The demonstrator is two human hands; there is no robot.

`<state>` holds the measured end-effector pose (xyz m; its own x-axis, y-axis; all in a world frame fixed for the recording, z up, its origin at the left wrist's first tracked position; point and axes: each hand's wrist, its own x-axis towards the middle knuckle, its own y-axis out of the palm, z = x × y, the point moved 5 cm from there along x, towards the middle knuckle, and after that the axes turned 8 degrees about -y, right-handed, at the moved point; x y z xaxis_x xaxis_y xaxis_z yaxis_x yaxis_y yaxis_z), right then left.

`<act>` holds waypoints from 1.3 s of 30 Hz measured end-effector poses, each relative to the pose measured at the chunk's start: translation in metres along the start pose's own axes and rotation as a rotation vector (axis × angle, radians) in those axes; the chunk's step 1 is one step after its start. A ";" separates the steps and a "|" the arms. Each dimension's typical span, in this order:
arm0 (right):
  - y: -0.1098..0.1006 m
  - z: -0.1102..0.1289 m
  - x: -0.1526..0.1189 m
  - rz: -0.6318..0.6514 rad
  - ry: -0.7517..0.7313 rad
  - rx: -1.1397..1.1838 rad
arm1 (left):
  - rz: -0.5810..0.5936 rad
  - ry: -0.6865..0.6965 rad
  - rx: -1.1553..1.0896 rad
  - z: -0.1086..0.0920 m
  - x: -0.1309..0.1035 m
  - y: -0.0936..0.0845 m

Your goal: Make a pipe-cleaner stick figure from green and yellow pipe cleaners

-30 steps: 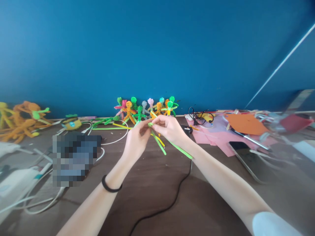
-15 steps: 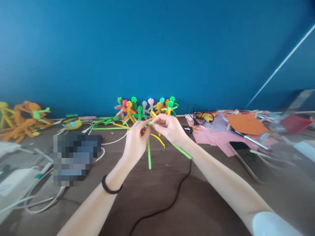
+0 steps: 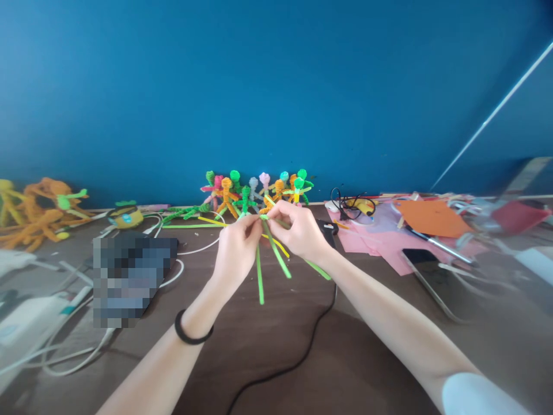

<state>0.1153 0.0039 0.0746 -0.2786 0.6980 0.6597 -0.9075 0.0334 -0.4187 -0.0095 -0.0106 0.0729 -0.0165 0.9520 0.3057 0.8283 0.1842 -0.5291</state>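
My left hand (image 3: 238, 243) and my right hand (image 3: 298, 229) meet at the middle, fingertips pinched on green pipe cleaners (image 3: 277, 253). Two green strands hang below the fingertips, and another green length shows under my right wrist. The joint between my fingers is mostly hidden. A yellow pipe cleaner (image 3: 283, 249) lies on the table behind the hands. Several small pipe-cleaner figures (image 3: 227, 197) stand against the blue wall just beyond my fingers.
At left are orange figures (image 3: 47, 216), a yellow pot-like item (image 3: 126, 217), white cables and a blurred-out device (image 3: 133, 282). Pink paper (image 3: 391, 248), orange paper (image 3: 432, 218), a pen and a phone (image 3: 425, 276) lie right. A black cable (image 3: 298, 364) crosses the front.
A second green strand now hangs down between my hands, where only one hung before. My fingers have shifted slightly around the joint.
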 end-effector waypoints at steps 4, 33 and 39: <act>0.002 0.000 -0.002 -0.027 -0.035 -0.086 | 0.044 -0.091 -0.085 0.002 0.002 0.001; 0.015 0.006 -0.009 -0.016 -0.197 -0.451 | -0.047 0.012 -0.084 0.008 0.000 0.002; 0.022 0.006 -0.012 0.063 -0.186 -0.498 | -0.088 0.053 -0.035 0.013 0.001 0.001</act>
<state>0.0967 -0.0082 0.0615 -0.4198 0.5726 0.7042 -0.6409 0.3624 -0.6767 -0.0155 -0.0063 0.0621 -0.0612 0.9182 0.3913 0.8442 0.2568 -0.4706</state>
